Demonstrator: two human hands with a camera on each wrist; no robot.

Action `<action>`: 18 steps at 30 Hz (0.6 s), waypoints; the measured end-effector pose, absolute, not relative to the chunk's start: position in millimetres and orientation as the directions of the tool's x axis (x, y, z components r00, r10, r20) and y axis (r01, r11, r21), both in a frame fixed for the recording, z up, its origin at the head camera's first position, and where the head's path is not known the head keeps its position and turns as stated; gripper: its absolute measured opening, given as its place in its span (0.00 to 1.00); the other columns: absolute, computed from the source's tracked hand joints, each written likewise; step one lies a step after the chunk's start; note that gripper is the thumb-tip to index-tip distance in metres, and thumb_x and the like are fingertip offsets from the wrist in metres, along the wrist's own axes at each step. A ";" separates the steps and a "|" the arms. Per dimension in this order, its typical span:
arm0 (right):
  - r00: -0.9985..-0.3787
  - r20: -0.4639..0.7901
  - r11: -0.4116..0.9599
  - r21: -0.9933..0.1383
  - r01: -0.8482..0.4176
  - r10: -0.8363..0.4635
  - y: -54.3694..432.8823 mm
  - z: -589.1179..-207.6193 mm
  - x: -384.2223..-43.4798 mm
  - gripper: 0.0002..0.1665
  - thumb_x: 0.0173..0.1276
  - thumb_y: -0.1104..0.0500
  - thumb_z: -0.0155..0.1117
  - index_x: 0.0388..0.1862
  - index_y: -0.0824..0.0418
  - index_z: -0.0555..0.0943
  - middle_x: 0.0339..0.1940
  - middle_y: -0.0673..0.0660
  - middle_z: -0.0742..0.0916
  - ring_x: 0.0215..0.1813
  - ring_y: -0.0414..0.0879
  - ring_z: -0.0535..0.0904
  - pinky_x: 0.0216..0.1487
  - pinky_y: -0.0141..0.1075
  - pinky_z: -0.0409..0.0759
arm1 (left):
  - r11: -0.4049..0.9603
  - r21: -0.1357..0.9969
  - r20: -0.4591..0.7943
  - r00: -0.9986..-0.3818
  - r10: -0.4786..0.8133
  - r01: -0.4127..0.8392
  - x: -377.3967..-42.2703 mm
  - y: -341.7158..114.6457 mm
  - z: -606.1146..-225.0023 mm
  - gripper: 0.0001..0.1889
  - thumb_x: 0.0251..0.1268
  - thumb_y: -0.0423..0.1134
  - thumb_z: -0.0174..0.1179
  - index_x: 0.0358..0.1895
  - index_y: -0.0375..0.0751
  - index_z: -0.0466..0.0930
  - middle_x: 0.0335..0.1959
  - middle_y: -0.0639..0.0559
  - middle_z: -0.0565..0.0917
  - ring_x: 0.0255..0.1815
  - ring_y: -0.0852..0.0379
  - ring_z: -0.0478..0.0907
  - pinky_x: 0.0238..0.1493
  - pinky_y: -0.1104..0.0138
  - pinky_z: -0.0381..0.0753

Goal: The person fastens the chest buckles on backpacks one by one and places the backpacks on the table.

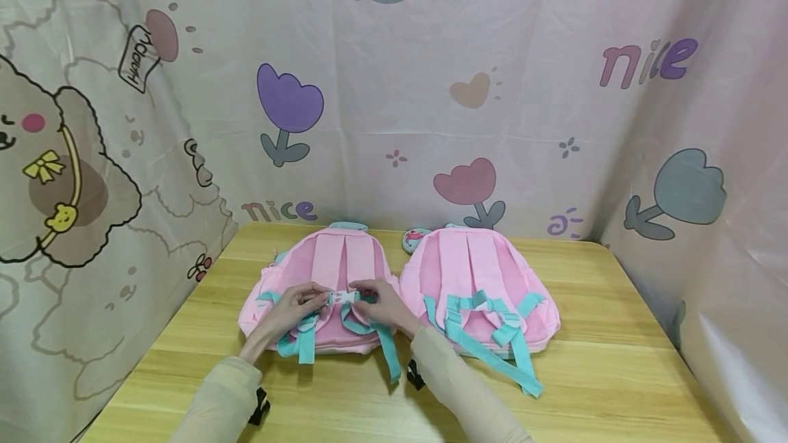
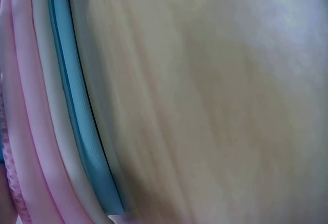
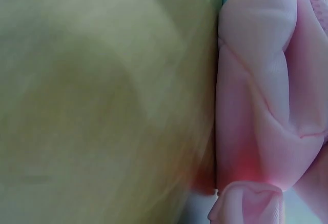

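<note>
Two pink backpacks lie side by side in the head view, strap side up. On the left backpack (image 1: 329,258), a white plastic buckle (image 1: 343,297) joins turquoise webbing across the shoulder straps. My left hand (image 1: 294,307) pinches the buckle's left end with thumb and fingers. At its right end, my right hand (image 1: 383,301) grips the other part of the buckle. The two buckle parts appear to meet, though whether they are clicked together cannot be told. Both wrist views show only the bag's sides, such as its blue trim (image 2: 82,111) and pink fabric (image 3: 256,96).
The right backpack (image 1: 457,258) has its turquoise straps (image 1: 492,354) drawn together in the middle, with loose ends hanging towards the front. A round charm (image 1: 415,240) sits at its upper left. Both bags rest on a wooden table (image 1: 591,374), before a printed curtain (image 1: 382,74).
</note>
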State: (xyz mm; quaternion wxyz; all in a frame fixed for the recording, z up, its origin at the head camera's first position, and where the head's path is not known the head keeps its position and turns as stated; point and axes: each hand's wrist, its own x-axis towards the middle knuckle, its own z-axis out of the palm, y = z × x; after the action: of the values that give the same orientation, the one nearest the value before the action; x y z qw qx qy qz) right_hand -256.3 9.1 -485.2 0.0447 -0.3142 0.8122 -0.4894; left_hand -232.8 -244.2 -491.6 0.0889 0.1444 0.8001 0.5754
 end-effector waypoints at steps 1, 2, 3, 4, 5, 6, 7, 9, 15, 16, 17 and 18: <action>-0.799 0.236 0.306 -0.834 -0.459 -0.553 9.8 -485.3 -256.7 0.22 0.69 0.64 0.62 0.61 0.67 0.80 0.59 0.64 0.87 0.59 0.55 0.82 0.64 0.44 0.80 | 0.298 0.946 0.025 -0.942 0.334 0.130 -232.5 -244.0 -491.1 0.16 0.77 0.44 0.56 0.56 0.35 0.80 0.39 0.52 0.87 0.38 0.65 0.81 0.44 0.73 0.80; -0.802 0.236 0.293 -0.844 -0.449 -0.549 10.3 -485.6 -257.0 0.21 0.69 0.64 0.62 0.60 0.67 0.82 0.57 0.64 0.87 0.58 0.55 0.82 0.62 0.42 0.80 | 0.299 0.945 0.025 -0.942 0.334 0.131 -232.4 -244.0 -490.8 0.16 0.77 0.44 0.56 0.56 0.36 0.80 0.39 0.52 0.87 0.38 0.65 0.81 0.44 0.73 0.80; -0.806 0.237 0.278 -0.855 -0.438 -0.542 10.8 -485.5 -256.9 0.19 0.68 0.65 0.63 0.58 0.67 0.82 0.56 0.64 0.88 0.56 0.54 0.83 0.60 0.39 0.81 | 0.300 0.945 0.026 -0.942 0.333 0.132 -232.2 -243.8 -490.5 0.16 0.77 0.44 0.56 0.56 0.36 0.80 0.39 0.51 0.87 0.38 0.65 0.81 0.44 0.73 0.80; -0.811 0.243 0.269 -0.860 -0.434 -0.532 11.1 -486.0 -257.2 0.18 0.68 0.65 0.63 0.56 0.67 0.83 0.53 0.64 0.88 0.54 0.53 0.83 0.58 0.37 0.81 | 0.300 0.944 0.028 -0.942 0.336 0.135 -232.0 -243.7 -490.3 0.16 0.77 0.44 0.56 0.56 0.36 0.80 0.39 0.51 0.87 0.38 0.65 0.81 0.44 0.73 0.80; -0.822 0.236 0.269 -0.867 -0.419 -0.519 11.1 -485.9 -257.0 0.17 0.67 0.65 0.64 0.54 0.67 0.84 0.52 0.63 0.89 0.52 0.52 0.83 0.56 0.34 0.81 | 0.300 0.944 0.027 -0.941 0.337 0.135 -231.9 -243.5 -490.0 0.16 0.77 0.44 0.56 0.56 0.36 0.80 0.39 0.50 0.87 0.38 0.65 0.81 0.45 0.73 0.80; -0.830 0.231 0.269 -0.873 -0.407 -0.508 11.2 -486.4 -256.9 0.16 0.67 0.65 0.65 0.53 0.66 0.84 0.50 0.63 0.89 0.51 0.51 0.84 0.55 0.33 0.81 | 0.299 0.944 0.028 -0.941 0.338 0.135 -231.8 -243.3 -489.7 0.16 0.77 0.44 0.56 0.56 0.36 0.80 0.39 0.50 0.87 0.38 0.65 0.82 0.45 0.73 0.80; -0.838 0.225 0.267 -0.879 -0.395 -0.498 11.4 -486.6 -256.8 0.15 0.66 0.65 0.65 0.52 0.66 0.84 0.49 0.63 0.89 0.50 0.50 0.84 0.53 0.32 0.81 | 0.297 0.945 0.029 -0.940 0.340 0.137 -231.6 -243.2 -489.5 0.16 0.77 0.44 0.56 0.56 0.36 0.80 0.40 0.49 0.87 0.38 0.64 0.82 0.45 0.73 0.80; -0.847 0.211 0.268 -0.887 -0.376 -0.487 11.6 -486.7 -256.7 0.15 0.65 0.65 0.67 0.50 0.66 0.85 0.47 0.62 0.89 0.49 0.49 0.84 0.52 0.31 0.81 | 0.294 0.946 0.031 -0.938 0.344 0.139 -231.1 -243.1 -489.1 0.16 0.77 0.43 0.56 0.56 0.36 0.80 0.40 0.49 0.87 0.39 0.64 0.82 0.46 0.73 0.81; -0.841 0.215 0.324 -0.853 -0.409 -0.497 10.2 -485.6 -256.6 0.16 0.59 0.63 0.73 0.47 0.64 0.85 0.44 0.60 0.89 0.46 0.46 0.83 0.50 0.30 0.80 | 0.284 0.950 0.023 -0.936 0.351 0.130 -230.0 -243.0 -488.1 0.16 0.77 0.43 0.55 0.56 0.34 0.79 0.39 0.51 0.87 0.39 0.64 0.83 0.46 0.73 0.81; -0.843 0.218 0.333 -0.848 -0.413 -0.491 9.4 -485.8 -256.2 0.16 0.58 0.63 0.74 0.46 0.64 0.85 0.43 0.60 0.89 0.45 0.45 0.82 0.49 0.29 0.80 | 0.285 0.950 0.023 -0.936 0.350 0.130 -229.8 -243.0 -488.0 0.16 0.77 0.43 0.55 0.57 0.34 0.79 0.40 0.51 0.87 0.39 0.64 0.83 0.47 0.73 0.81; -0.849 0.220 0.344 -0.843 -0.413 -0.481 8.6 -486.0 -255.6 0.16 0.58 0.63 0.75 0.45 0.64 0.85 0.42 0.59 0.89 0.43 0.44 0.82 0.47 0.29 0.80 | 0.286 0.950 0.023 -0.937 0.349 0.130 -229.6 -242.9 -487.8 0.16 0.77 0.43 0.56 0.57 0.35 0.80 0.40 0.51 0.87 0.39 0.64 0.83 0.47 0.73 0.81; -0.854 0.227 0.349 -0.840 -0.415 -0.469 7.7 -486.5 -255.0 0.15 0.57 0.63 0.76 0.44 0.64 0.85 0.41 0.60 0.89 0.42 0.44 0.81 0.46 0.28 0.80 | 0.287 0.949 0.024 -0.937 0.349 0.131 -229.5 -242.8 -487.8 0.16 0.77 0.43 0.55 0.57 0.35 0.80 0.40 0.51 0.87 0.39 0.64 0.83 0.47 0.73 0.81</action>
State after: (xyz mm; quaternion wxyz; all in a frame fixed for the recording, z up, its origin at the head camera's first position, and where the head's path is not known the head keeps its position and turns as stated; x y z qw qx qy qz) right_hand -255.0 7.7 -486.5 0.0267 -0.2692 0.8209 -0.5029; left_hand -229.5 -242.8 -487.8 0.0943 0.1505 0.7967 0.5777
